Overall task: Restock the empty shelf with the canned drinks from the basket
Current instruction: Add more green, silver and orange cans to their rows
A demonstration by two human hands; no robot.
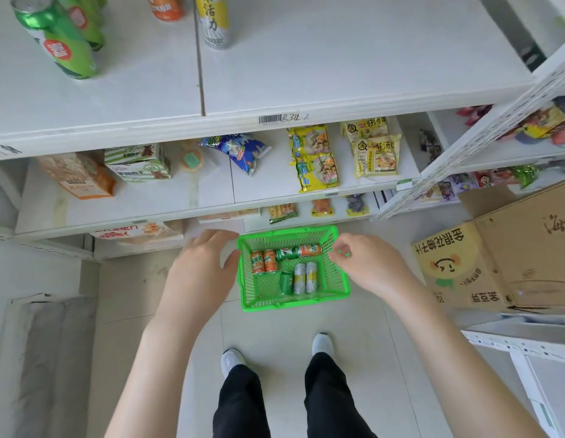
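A green plastic basket (338,289) sits on the floor in front of my feet. Inside lie several cans: orange ones (263,261), green ones (286,282) and silver-yellow ones (305,278). My left hand (200,273) hovers at the basket's left side, fingers spread, holding nothing. My right hand (366,263) hangs over the basket's right rim, fingers loosely curled and empty. The white top shelf (338,58) carries green cans (61,39), an orange can (167,6) and a yellow-silver can (213,20) at its left and back.
Lower shelves (211,191) hold snack packets and boxes. Cardboard boxes (502,267) stand on the floor to the right. A white shelf upright (483,147) juts out at right. Grey padding (47,358) lies at the left. My shoes (232,361) stand behind the basket.
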